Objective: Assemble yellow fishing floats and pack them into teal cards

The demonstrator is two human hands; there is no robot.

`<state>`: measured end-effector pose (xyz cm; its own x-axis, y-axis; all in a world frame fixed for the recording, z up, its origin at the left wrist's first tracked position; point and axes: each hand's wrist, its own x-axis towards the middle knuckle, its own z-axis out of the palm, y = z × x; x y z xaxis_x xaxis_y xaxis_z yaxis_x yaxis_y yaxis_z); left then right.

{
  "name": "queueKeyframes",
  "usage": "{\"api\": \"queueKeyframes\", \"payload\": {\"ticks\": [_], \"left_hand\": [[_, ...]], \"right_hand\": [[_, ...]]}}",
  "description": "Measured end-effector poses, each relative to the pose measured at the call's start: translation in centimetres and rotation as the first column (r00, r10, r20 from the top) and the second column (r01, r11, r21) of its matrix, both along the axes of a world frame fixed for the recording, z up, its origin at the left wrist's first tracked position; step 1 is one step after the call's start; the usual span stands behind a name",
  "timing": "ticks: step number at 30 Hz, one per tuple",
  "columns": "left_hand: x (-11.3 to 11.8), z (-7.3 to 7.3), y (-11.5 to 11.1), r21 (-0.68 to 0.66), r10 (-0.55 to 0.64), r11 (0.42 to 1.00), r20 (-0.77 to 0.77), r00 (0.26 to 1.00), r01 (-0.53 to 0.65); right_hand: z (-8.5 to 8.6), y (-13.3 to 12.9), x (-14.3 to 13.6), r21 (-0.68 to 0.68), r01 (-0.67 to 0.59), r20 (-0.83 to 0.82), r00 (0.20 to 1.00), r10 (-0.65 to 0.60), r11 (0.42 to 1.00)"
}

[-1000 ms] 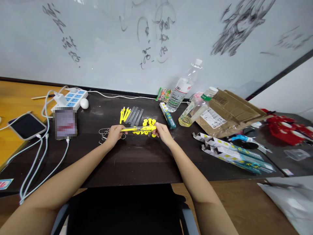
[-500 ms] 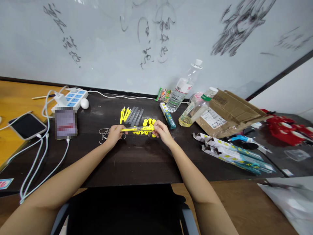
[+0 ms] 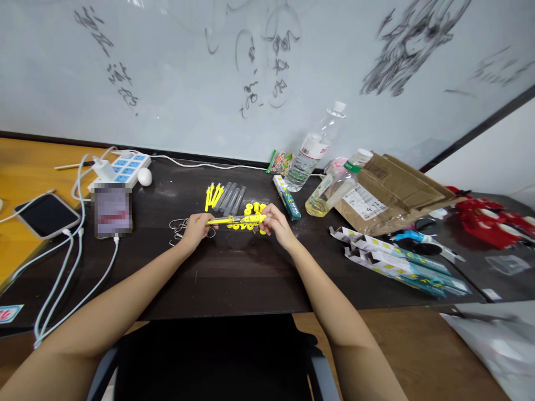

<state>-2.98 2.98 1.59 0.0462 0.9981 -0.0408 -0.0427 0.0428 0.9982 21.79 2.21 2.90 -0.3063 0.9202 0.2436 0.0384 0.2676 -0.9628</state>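
A slim yellow and clear plastic tube [image 3: 232,220] is held level above the dark desk, between my two hands. My left hand [image 3: 195,231] is closed around its left end. The fingers of my right hand [image 3: 278,224] pinch the yellow piece at its right end. Several small yellow round parts [image 3: 248,209] lie just behind and under the tube. Farther back are several clear tubes [image 3: 234,199] and several yellow stick-like pieces [image 3: 215,194]. Bent thin metal wires [image 3: 178,228] lie beside my left hand, partly hidden by it.
Left are a power strip [image 3: 125,170], white cables and phones. Behind my right hand stand a small box [image 3: 287,197], a water bottle [image 3: 307,159] and a second bottle [image 3: 330,195]. Right lie cardboard [image 3: 393,184], opened boxes [image 3: 401,267] and scissors [image 3: 430,245].
My right fingers have shifted slightly at the tube's right end. My left hand and the loose parts stay where they were.
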Motion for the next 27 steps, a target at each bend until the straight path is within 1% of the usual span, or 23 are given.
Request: {"api": "queueKeyframes", "payload": {"ticks": [4, 10, 12, 15, 17, 24, 27], "left_hand": [[-0.04, -0.11, -0.05, 0.009, -0.011, 1.000, -0.006, 1.000, 0.011], [0.01, -0.07, -0.06, -0.006, -0.005, 1.000, -0.005, 1.000, 0.005], [0.06, 0.07, -0.08, -0.011, 0.003, 1.000, -0.002, 1.000, -0.003], [0.10, 0.24, -0.12, -0.016, 0.010, 1.000, 0.002, 1.000, -0.010], [0.10, 0.30, -0.15, -0.014, 0.006, 1.000, 0.001, 1.000, -0.006], [0.18, 0.51, -0.33, -0.011, 0.003, 1.000, -0.002, 1.000, -0.003], [0.22, 0.54, -0.36, -0.010, 0.004, 1.000, 0.001, 1.000, -0.004]], "right_hand": [[0.07, -0.07, -0.15, -0.002, 0.037, 0.047, 0.998, -0.037, 0.999], [-0.44, 0.20, -0.14, 0.032, 0.122, 0.154, 0.980, -0.126, 0.992], [-0.47, 0.26, -0.08, 0.025, 0.110, 0.127, 0.986, -0.112, 0.994], [-0.25, 0.19, -0.01, 0.002, 0.038, 0.038, 0.999, -0.038, 0.999], [-0.05, 0.06, -0.05, 0.003, 0.021, 0.021, 1.000, -0.021, 1.000], [-0.07, -0.04, -0.29, 0.049, 0.102, 0.155, 0.982, -0.108, 0.994], [-0.12, 0.04, -0.18, 0.035, 0.099, 0.127, 0.986, -0.103, 0.994]]}}
